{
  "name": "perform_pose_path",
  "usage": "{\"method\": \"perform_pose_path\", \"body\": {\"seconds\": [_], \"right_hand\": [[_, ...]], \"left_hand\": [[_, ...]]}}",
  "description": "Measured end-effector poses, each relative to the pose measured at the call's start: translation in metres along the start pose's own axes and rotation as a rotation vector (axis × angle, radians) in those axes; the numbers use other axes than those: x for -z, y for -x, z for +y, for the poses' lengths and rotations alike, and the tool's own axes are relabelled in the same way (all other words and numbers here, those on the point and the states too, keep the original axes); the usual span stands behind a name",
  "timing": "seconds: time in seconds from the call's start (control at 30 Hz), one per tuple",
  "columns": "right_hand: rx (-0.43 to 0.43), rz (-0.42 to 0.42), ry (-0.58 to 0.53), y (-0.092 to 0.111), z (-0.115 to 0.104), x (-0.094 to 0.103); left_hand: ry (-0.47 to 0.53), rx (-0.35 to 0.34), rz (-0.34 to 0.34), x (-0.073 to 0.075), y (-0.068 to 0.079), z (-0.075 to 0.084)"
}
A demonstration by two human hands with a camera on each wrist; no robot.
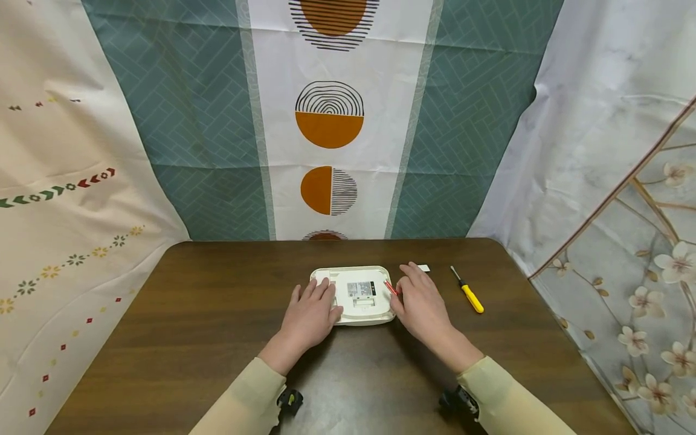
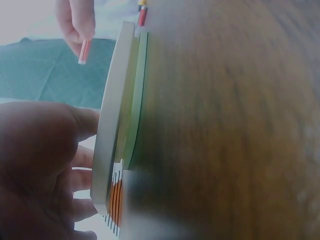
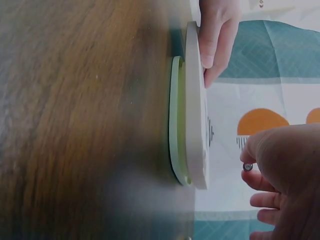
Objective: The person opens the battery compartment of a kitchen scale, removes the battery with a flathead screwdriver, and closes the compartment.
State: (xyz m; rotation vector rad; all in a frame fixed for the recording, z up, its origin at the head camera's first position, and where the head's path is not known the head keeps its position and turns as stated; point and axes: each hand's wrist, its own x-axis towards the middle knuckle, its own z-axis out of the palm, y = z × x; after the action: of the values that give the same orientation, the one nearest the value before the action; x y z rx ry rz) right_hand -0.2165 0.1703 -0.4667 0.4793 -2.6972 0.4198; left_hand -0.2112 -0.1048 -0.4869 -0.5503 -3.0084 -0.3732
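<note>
A white flat device [image 1: 348, 275] with rounded corners lies with its labelled underside up on the table. In the wrist views its pale green lower part [image 3: 174, 115] faces the tabletop. My left hand [image 1: 310, 311] rests on the device's left side, fingers fairly straight. Over the right edge, my right hand [image 1: 423, 305] pinches a small red battery [image 1: 390, 287] between thumb and finger; its round metal end shows in the right wrist view. A small slot [image 1: 363, 302] sits below the printed label [image 1: 359, 289]. Part of the device's left side is hidden under my left hand.
A yellow-handled screwdriver [image 1: 470, 296] lies on the brown table [image 1: 228, 338] to the right. A small white piece [image 1: 424, 267] lies behind my right hand. Another red cylinder [image 2: 143, 17] is beyond the device in the left wrist view. Patterned curtains [image 1: 331, 181] hang behind the table.
</note>
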Motion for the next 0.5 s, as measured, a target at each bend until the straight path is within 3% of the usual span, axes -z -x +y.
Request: {"method": "perform_pose_path", "body": {"seconds": [0.5], "right_hand": [[-0.044,0.026,0.027,0.006,0.026,0.004]], "left_hand": [[0.003,-0.001,0.01,0.001,0.001,0.002]]}}
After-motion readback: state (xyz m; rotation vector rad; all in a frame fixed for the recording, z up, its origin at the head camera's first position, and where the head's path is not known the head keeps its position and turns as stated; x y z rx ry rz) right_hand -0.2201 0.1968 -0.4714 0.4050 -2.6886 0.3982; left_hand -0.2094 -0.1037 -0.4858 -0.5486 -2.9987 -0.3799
